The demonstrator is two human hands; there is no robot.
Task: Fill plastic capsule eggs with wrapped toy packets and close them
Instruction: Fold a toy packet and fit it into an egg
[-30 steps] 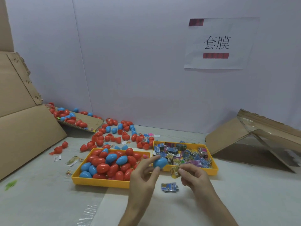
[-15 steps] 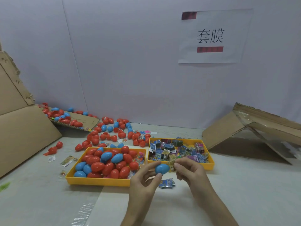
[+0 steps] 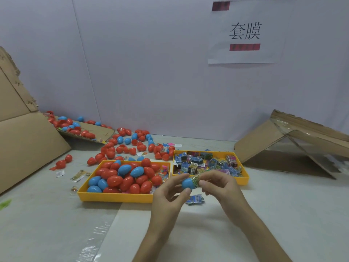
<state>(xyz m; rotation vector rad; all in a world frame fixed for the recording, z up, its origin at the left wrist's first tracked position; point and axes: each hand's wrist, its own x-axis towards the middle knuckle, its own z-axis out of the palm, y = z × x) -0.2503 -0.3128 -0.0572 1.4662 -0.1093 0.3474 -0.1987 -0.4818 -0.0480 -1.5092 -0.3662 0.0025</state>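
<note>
My left hand (image 3: 168, 195) pinches a blue capsule egg (image 3: 187, 183) between thumb and fingers, just in front of the two trays. A yellow-green printed wrapper (image 3: 195, 179) sits around the egg's right end, and my right hand (image 3: 217, 184) pinches that wrapper. One blue wrapped packet (image 3: 195, 199) lies on the table under my hands. The left yellow tray (image 3: 113, 197) holds several red and blue eggs. The right yellow tray (image 3: 243, 178) holds several wrapped packets.
Several loose red and blue eggs (image 3: 130, 148) lie scattered behind the trays and on a cardboard flap (image 3: 98, 131). Cardboard sheets stand at the left (image 3: 24, 144) and right (image 3: 283, 144). A few stray packets (image 3: 79, 174) lie left of the egg tray. A paper sign (image 3: 245, 33) hangs on the wall.
My right hand brought the yellow-green wrapper from beside the blue egg onto its right end. My left hand kept holding the egg. The camera view shifted slightly.
</note>
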